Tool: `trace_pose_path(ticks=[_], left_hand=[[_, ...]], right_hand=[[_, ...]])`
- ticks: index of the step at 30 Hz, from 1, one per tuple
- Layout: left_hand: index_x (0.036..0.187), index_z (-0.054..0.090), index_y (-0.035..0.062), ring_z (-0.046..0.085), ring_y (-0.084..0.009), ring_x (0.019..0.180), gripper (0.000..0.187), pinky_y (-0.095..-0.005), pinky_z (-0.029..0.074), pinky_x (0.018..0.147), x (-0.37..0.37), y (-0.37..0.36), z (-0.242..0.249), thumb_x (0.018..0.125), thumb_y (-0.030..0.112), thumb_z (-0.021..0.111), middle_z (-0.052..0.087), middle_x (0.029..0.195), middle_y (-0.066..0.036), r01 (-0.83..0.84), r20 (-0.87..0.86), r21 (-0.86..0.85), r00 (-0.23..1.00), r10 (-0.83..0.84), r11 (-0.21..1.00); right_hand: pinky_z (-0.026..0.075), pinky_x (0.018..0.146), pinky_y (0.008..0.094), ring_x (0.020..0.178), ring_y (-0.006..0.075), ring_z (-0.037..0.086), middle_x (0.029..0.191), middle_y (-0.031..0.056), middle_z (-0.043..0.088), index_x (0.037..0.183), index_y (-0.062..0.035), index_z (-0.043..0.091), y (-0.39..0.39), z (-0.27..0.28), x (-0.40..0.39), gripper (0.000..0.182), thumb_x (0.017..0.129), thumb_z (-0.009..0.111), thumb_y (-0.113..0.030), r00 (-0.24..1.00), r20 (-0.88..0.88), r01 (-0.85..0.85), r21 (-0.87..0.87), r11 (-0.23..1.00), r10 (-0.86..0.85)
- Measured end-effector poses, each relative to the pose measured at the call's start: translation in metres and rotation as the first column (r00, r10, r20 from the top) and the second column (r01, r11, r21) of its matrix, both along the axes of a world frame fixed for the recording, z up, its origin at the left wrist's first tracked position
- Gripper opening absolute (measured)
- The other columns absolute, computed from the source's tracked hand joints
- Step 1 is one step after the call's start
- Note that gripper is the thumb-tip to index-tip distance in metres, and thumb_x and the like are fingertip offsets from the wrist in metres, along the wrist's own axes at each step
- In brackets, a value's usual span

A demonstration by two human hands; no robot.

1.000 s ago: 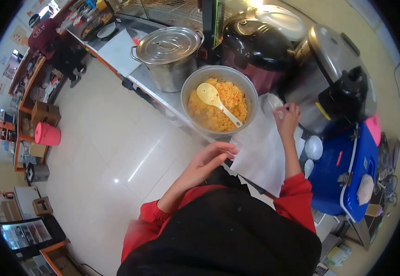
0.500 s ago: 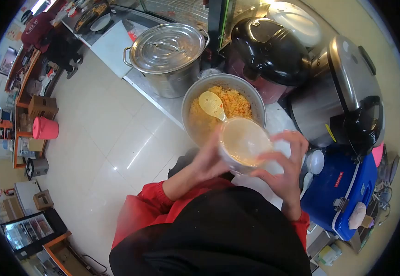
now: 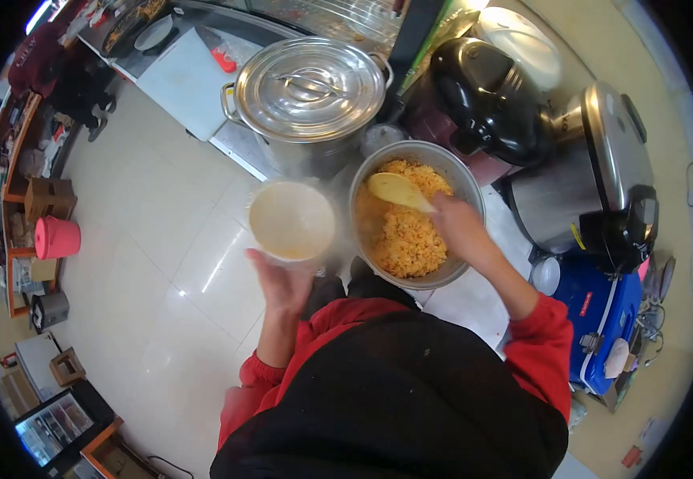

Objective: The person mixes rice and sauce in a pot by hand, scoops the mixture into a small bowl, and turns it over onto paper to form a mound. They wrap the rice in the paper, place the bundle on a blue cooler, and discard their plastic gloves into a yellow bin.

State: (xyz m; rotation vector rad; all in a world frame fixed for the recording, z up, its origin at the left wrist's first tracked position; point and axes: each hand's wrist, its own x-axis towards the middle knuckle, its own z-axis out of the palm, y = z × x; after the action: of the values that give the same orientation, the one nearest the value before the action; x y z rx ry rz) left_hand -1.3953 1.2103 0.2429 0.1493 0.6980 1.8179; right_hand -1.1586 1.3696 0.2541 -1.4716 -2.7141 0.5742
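My left hand (image 3: 278, 283) holds a translucent plastic bowl (image 3: 292, 219) from below, over the floor left of a metal pot (image 3: 474, 177). No food shows in the bowl; its outline is slightly blurred. Yellow-orange fried rice (image 3: 412, 243) with reddish bits lies in the pot. My right hand (image 3: 460, 227) is closed around the handle of a pale yellow rice paddle (image 3: 396, 190), whose blade rests on the rice at the pot's far left side. The fingertips of my right hand are partly hidden.
A lidded steel stockpot (image 3: 310, 92) stands beyond the rice pot. Two large cookers, one black-lidded (image 3: 486, 96) and one silver (image 3: 578, 160), stand to the right, above a blue cooler (image 3: 602, 319). Far left, a person (image 3: 67, 80) stands by shelves.
The bowl has moved left, away from the pot, in my left hand alone. My right hand has let go of the bowl and taken hold of the rice paddle.
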Motion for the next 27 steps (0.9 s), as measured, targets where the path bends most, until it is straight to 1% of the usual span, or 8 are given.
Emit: trace_pose_path(ticks=[1,4,5,8,13,17,23,27], left_hand=[[0.136,0.027,0.0117,0.032,-0.0278,0.126,0.08,-0.0461,0.028,0.103,0.006,0.002,-0.006,0.078,0.062,0.048,0.032,0.138,-0.008,-0.003,-0.074,-0.044,0.997,0.0,0.999],[0.134,0.028,0.0088,0.035,-0.0255,0.123,0.077,-0.0432,0.028,0.102,0.027,0.021,-0.021,0.078,0.052,0.057,0.036,0.135,-0.008,0.06,-0.41,-0.153,0.905,-0.118,0.986],[0.134,0.028,0.0081,0.036,-0.0249,0.122,0.077,-0.0423,0.027,0.102,0.035,0.029,-0.028,0.077,0.048,0.06,0.037,0.134,-0.008,0.052,-0.466,-0.151,0.877,-0.118,0.987],[0.134,0.023,0.0077,0.036,-0.0238,0.121,0.08,-0.0409,0.026,0.102,0.061,0.051,-0.046,0.074,0.04,0.066,0.036,0.131,-0.008,-0.08,-0.452,-0.022,0.89,0.061,0.997],[0.134,0.017,0.0081,0.036,-0.0235,0.12,0.084,-0.0406,0.03,0.1,0.075,0.067,-0.033,0.072,0.035,0.067,0.032,0.13,-0.009,-0.256,-0.422,0.068,0.869,0.26,0.964],[0.134,0.018,0.008,0.037,-0.024,0.119,0.083,-0.0413,0.032,0.099,0.073,0.067,-0.03,0.072,0.035,0.067,0.033,0.129,-0.01,-0.269,-0.349,0.036,0.899,0.264,0.963],[0.133,0.019,0.0073,0.038,-0.0253,0.119,0.083,-0.0423,0.033,0.099,0.074,0.069,-0.032,0.072,0.034,0.068,0.034,0.129,-0.01,-0.298,-0.374,0.038,0.881,0.29,0.954],[0.133,0.018,0.0076,0.036,-0.0257,0.121,0.084,-0.0427,0.032,0.1,0.073,0.067,-0.035,0.072,0.034,0.068,0.033,0.129,-0.01,-0.304,-0.426,-0.033,0.866,0.262,0.952]], right_hand=[[0.045,0.058,0.0438,0.067,0.0359,0.058,0.073,0.0165,0.057,0.084,-0.0052,0.05,-0.002,0.027,-0.003,0.017,0.078,0.057,-0.02,0.993,0.092,0.079,-0.009,0.997,-0.077],[0.046,0.052,0.0413,0.063,0.0331,0.06,0.07,0.0146,0.058,0.088,-0.0061,0.05,0.003,0.054,-0.003,0.011,0.08,0.051,-0.014,0.962,0.274,-0.069,0.281,0.957,-0.011],[0.049,0.05,0.0345,0.06,0.0249,0.063,0.071,0.0131,0.061,0.082,-0.0042,0.052,0.006,0.052,-0.005,0.008,0.074,0.051,-0.007,0.942,0.331,-0.185,0.385,0.904,0.052],[0.049,0.05,0.0362,0.061,0.0263,0.063,0.068,0.0137,0.062,0.079,-0.0037,0.057,0.016,0.034,-0.021,0.008,0.074,0.052,-0.008,0.896,0.435,-0.225,0.28,0.933,0.086],[0.048,0.055,0.0413,0.063,0.0323,0.061,0.067,0.0164,0.06,0.078,-0.0049,0.062,0.03,0.008,-0.027,0.016,0.081,0.051,-0.017,0.943,0.303,-0.189,0.134,0.973,0.142],[0.046,0.065,0.0451,0.07,0.0368,0.06,0.074,0.02,0.061,0.085,-0.0056,0.065,0.044,0.007,-0.026,0.022,0.085,0.051,-0.023,0.98,0.171,-0.09,-0.081,0.993,0.103],[0.045,0.071,0.0423,0.08,0.034,0.059,0.085,0.0161,0.062,0.093,-0.0119,0.066,0.032,-0.021,-0.022,0.024,0.086,0.05,-0.028,0.993,-0.078,-0.101,-0.265,0.959,0.083],[0.046,0.072,0.0401,0.081,0.0324,0.059,0.084,0.0152,0.063,0.093,-0.0115,0.066,0.026,-0.008,-0.013,0.024,0.086,0.051,-0.029,0.996,-0.052,-0.084,-0.337,0.938,0.071]])
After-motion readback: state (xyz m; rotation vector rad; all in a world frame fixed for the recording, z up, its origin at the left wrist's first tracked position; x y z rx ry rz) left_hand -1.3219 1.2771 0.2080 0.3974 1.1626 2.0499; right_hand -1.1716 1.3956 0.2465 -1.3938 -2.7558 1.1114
